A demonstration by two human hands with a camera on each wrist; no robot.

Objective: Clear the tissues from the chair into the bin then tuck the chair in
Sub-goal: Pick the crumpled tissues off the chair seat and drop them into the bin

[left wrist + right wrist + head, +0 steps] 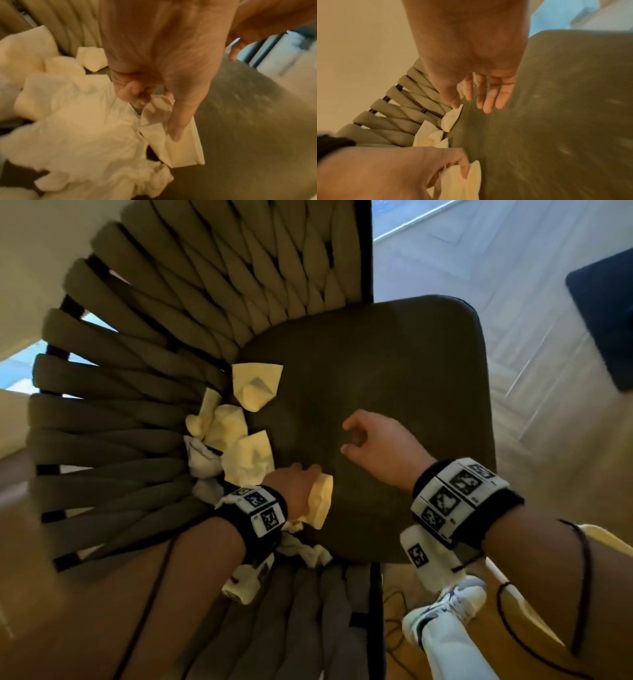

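Observation:
Several crumpled white tissues (236,433) lie along the left side of the chair's dark seat (394,371), against its woven backrest (144,354). My left hand (301,484) grips one folded tissue (322,501) at the seat's near left; in the left wrist view the fingers (176,121) curl round that tissue (180,148). My right hand (356,440) hovers over the middle of the seat, fingers relaxed and holding nothing; the right wrist view shows its fingers (489,98) extended above the seat (556,108). No bin is in view.
Pale wooden floor (513,285) lies to the right of the chair. A dark blue object (606,316) sits at the far right edge. My shoe (445,607) and thin cables are below the seat's near edge. A light wall is at the left.

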